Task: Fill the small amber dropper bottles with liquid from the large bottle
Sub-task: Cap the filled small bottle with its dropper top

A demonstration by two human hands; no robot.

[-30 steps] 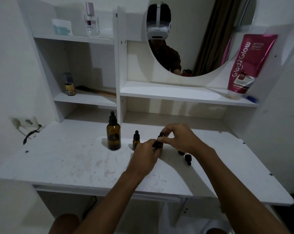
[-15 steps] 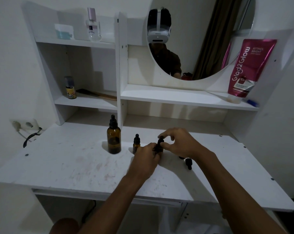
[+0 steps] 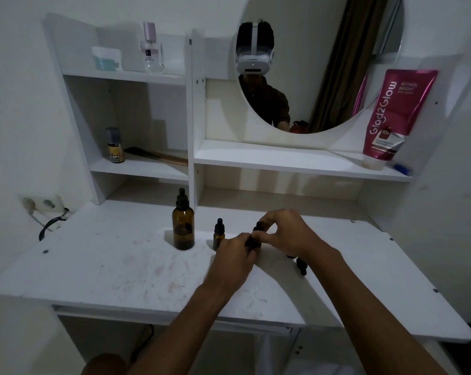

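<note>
Small amber dropper bottle [image 3: 254, 241], largely hidden by fingers, at mid-desk [image 3: 107, 266]: left hand [image 3: 235, 258] grips its body, right hand [image 3: 285, 234] pinches its black cap [image 3: 257, 226]. Dark pieces [image 3: 301, 267] beside the right wrist are indistinct. Pink tube [image 3: 396, 115] reads "Glad2Glow". Large bottle [image 3: 183, 226] and second small bottle [image 3: 218, 234] stand just left.

We note dim, cool, underexposed frame. Light comes from upper right: large bottle [image 3: 183, 226] drops soft shadow leftward onto desk [image 3: 93, 266], with broader soft shadow on desk near front edge. Gripped small bottle [image 3: 253, 240] reads as black lump, detail lost. Faint sheen on pink tube [image 3: 396, 112]. We see wide-angle bending: shelf upright [image 3: 193, 117] leans, desk edges curve, far right side smears soft.
</note>
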